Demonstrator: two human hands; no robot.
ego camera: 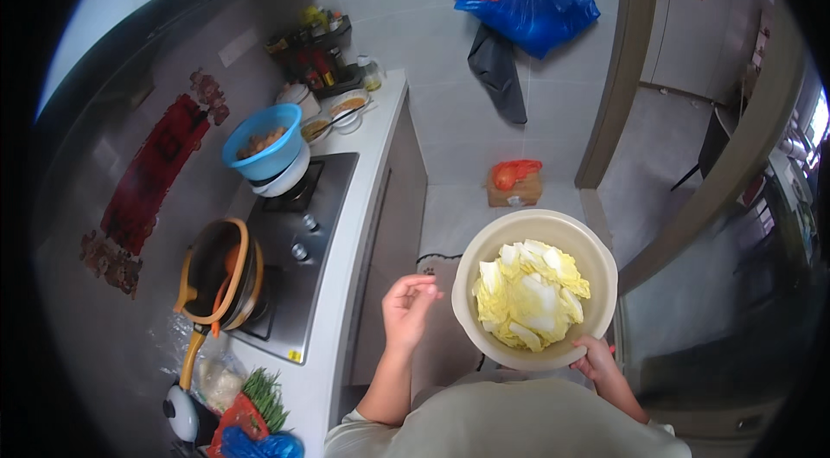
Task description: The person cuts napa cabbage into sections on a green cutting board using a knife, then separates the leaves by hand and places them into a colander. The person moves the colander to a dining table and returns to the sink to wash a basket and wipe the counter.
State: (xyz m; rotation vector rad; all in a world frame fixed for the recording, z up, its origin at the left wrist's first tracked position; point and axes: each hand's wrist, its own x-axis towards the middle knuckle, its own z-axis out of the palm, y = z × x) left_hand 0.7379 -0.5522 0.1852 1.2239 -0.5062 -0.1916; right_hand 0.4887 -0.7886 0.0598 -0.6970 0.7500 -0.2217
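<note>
My right hand point(593, 357) grips the lower right rim of a large beige bowl point(467, 293), held in front of my body. Cut yellow-and-white napa cabbage leaves point(532, 296) are heaped inside the bowl. To the left of the bowl and apart from it, my left hand point(407, 312) is raised with loosely bent fingers and nothing visible in it.
Along the left runs a counter point(318, 387) with a gas cooktop point(331, 199). On the cooktop are a light blue basin point(266, 160) and a wok point(201, 289). Green vegetables point(266, 396) lie nearer. A blue plastic bag point(538, 4) hangs ahead, left of a doorway frame point(609, 69).
</note>
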